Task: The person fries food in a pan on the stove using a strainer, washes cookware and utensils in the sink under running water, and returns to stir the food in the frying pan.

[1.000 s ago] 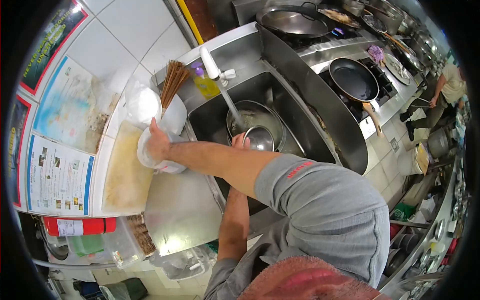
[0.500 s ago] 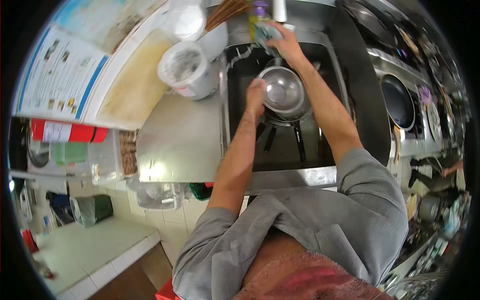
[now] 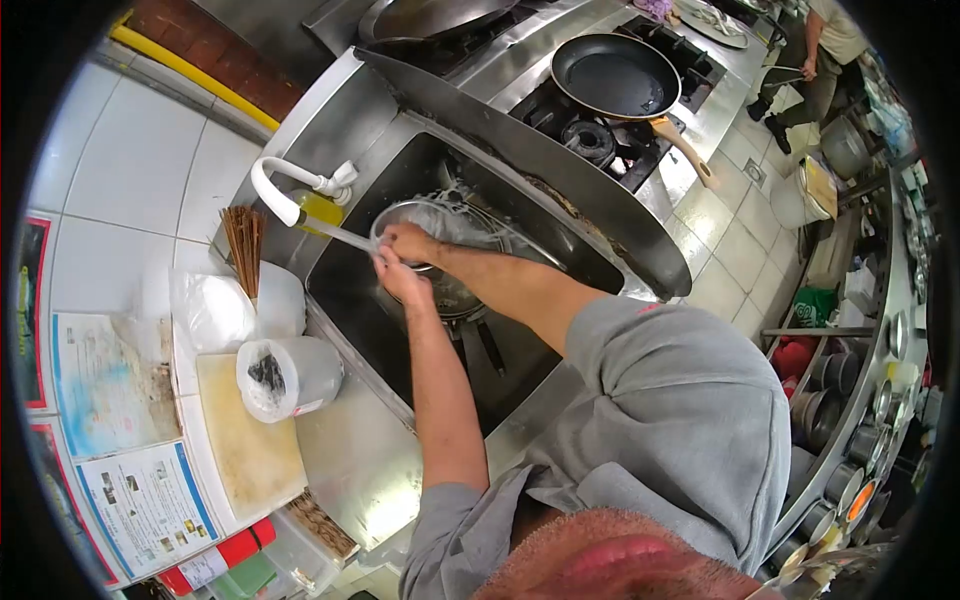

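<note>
**Water Runs at the Bowl [image 3: 455, 222]**

Our left hand [image 3: 405, 284] has its fingers clamped on the bowl's rim. Our right hand [image 3: 410, 243] reaches inside; we cannot tell whether its fingers are together or apart. The bowl sits tilted over the sink [image 3: 400, 365], above dark-handled pans [image 3: 490, 347], as the tap [image 3: 285, 207] streams towards our hands. A white tub [image 3: 312, 375] stands beside the sink. Farther off, a frying pan [image 3: 612, 75] rests on the stove [image 3: 588, 142], and beyond it stands another person [image 3: 838, 45].
</note>
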A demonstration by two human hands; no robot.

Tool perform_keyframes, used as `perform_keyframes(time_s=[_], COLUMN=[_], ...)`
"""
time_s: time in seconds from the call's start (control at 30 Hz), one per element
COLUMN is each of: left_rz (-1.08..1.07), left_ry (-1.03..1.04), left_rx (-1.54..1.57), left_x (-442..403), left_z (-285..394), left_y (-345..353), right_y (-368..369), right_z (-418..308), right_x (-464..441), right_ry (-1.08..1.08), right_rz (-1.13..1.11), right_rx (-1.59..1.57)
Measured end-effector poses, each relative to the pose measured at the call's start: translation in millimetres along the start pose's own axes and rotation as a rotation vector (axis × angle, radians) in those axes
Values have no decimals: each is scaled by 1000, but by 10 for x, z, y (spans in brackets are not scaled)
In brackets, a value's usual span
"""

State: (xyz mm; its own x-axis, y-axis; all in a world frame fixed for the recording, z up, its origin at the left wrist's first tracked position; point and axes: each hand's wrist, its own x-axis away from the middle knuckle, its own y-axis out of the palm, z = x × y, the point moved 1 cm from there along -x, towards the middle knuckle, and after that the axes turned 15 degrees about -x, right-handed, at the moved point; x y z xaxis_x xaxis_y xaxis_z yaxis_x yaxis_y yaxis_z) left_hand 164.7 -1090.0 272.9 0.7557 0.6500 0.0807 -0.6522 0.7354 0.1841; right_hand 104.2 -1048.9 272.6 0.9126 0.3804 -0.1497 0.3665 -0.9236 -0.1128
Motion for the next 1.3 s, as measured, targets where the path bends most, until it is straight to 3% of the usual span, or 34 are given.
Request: perform_keyframes(time_s=[0.03, 0.1, 0.13, 0.17, 0.23, 0.27, 0.3, 0.33, 0.37, 0.4, 0.43, 0.5, 0.57, 0.6, 0.67, 0.73, 0.77, 0.83, 0.87, 0.97, 1.0, 1.03, 1.1, 1.13, 1.2, 1.23, 1.27, 1.3], left_rz=[6, 48, 89, 151, 271, 251, 221, 289, 262, 273, 235, 270, 350, 228, 230, 271, 266, 46, 26, 175, 219, 265, 276, 278, 352, 353, 416, 456], left_ry=[38, 63, 46, 29, 22, -3, -132, -94, -170, -176, -160, -160, 45, -8, -22, 142, 145, 279, 210, 509, 539, 571, 407, 199, 215, 48, -127, -149], left_rx=[-39, -41, -9, 24, -437, -751, -363, -860, -798, -365, -370, -740, -935, -798, -949, -1168, -1163, -1394, -1217, -1146, -1192, -1237, -1297, -1208, -844, -744, -519, -422], left_x=[-98, -208, -225, -222, -209, -157, 65, 69, 340, 187, 96, 93, -405, -392, -410, -523, -558, -628, -751, -555, -448, -341, -46, 215, 485, 750, 1056, 1315], left_z=[89, 216, 233, 195, -60, -232, -285, -647, -287, -788, -967, -157, -278, 25, 210, 213, 256, 325, 265, 420, 465, 551, 727, 887, 634, 675, 749, 801], left_y=[-86, -263, -330, -432, -600, -591, -448, -513, -272, -275, -296, -243, -407, -398, -308, -183, -162, -94, -158, -253, -340, -442, -823, -996, -1767, -2068, -2269, -2455], right_y=[6, -70, -201, -406, -649, -614, -709, -697, -606, -461, -377, -359, -503, -605, -810, -941, -1004, -1096, -1133, -1295, -1328, -1358, -1351, -1320, -1236, -1211, -1193, -1166], right_z=[1, -238, -217, -270, -327, 67, 48, -39, 186, 316, 419, 477, 523, 535, 499, 416, 445, 526, 666, 952, 1085, 1311, 1418, 1307, 1181, 1150, 1169, 1234], right_x=[37, 271, 365, 386, 308, 82, 8, 22, -3, 113, 328, 584, 795, 858, 983, 1055, 1076, 1145, 1173, 1177, 1128, 1005, 806, 651, 318, 119, -41, -76], right_ry=[8, 44, -146, -506, -663, -267, 175, 404, 468, 498, 633, 755, 916, 921, 965, 974, 943, 884, 878, 611, 612, 442, 228, 177, 137, 144, 305, 469], right_rz=[-12, -434, -366, -274, 66, 45, -65, 77, -101, -136, -44, 48, -92, -85, -75, -36, -8, 151, 165, 67, 72, 55, 57, 77, 131, 130, 137, 141], right_rx=[-3, 301, 303, 544, 226, -234, -810, -1078, -1307, -1302, -1301, -1289, -901, -895, -1155, -1161, -936, -553, -550, 144, 139, 240, 353, 366, 264, 250, 175, 103])
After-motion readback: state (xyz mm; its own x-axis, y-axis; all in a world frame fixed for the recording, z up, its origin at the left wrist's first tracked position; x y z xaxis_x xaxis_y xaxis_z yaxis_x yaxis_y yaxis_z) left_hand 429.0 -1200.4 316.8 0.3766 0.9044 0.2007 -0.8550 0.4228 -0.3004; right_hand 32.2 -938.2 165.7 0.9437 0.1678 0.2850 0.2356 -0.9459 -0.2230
